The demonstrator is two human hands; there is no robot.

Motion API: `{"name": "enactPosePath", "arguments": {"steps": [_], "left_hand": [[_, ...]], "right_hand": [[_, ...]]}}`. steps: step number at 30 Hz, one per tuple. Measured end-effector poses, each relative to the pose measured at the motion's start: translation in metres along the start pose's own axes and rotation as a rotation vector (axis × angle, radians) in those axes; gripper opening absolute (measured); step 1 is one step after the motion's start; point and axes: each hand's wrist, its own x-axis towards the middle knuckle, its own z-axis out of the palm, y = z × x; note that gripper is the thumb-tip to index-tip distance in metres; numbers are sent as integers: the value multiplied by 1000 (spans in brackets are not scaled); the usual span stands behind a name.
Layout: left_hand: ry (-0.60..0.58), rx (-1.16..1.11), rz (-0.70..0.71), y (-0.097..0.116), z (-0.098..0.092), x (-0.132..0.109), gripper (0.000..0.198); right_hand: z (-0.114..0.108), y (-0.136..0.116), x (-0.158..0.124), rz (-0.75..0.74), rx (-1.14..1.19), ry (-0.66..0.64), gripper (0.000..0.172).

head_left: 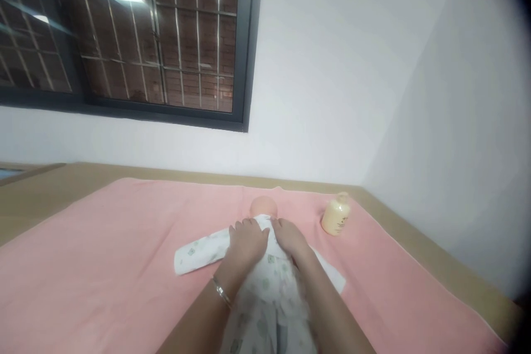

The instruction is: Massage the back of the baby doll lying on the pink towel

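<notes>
A baby doll lies on the pink blanket [124,243], its round, bare head [264,206] pointing away from me. It wears a white baby garment [269,276] with small green-grey prints, and one sleeve [201,251] stretches out to the left. My left hand [248,240], with a silver bangle at the wrist, closes over the garment at the left shoulder. At the right side of the collar, my right hand [290,237] grips the cloth with its fingers curled. My forearms hide parts of the doll's body and the right sleeve. The lower garment is blurred.
A pale yellow bottle [336,214] stands on the blanket to the right of the doll's head. Beyond the blanket runs a tan surface edge [95,174] against the white wall [332,66]. A dark-framed window [244,66] with metal bars is at the upper left.
</notes>
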Motion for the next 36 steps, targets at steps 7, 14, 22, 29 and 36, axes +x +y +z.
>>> {"name": "enactPosePath", "arguments": {"steps": [7, 14, 22, 29, 36], "left_hand": [[-158, -200, -18, -22, -4, 14, 67], [-106, -163, 16, -19, -5, 12, 69], [-71, -102, -9, -13, -3, 12, 63], [-78, -133, 0, -14, -4, 14, 60], [-22, -44, -49, -5, -2, 6, 58]], "right_hand": [[-7, -15, -20, -11, -99, 5, 66], [-6, -20, -22, -23, -173, 10, 65], [-8, -15, -18, -66, -166, -9, 61], [-7, -24, -27, -52, -193, -2, 59], [-3, -10, -7, -21, -171, 8, 58]]}}
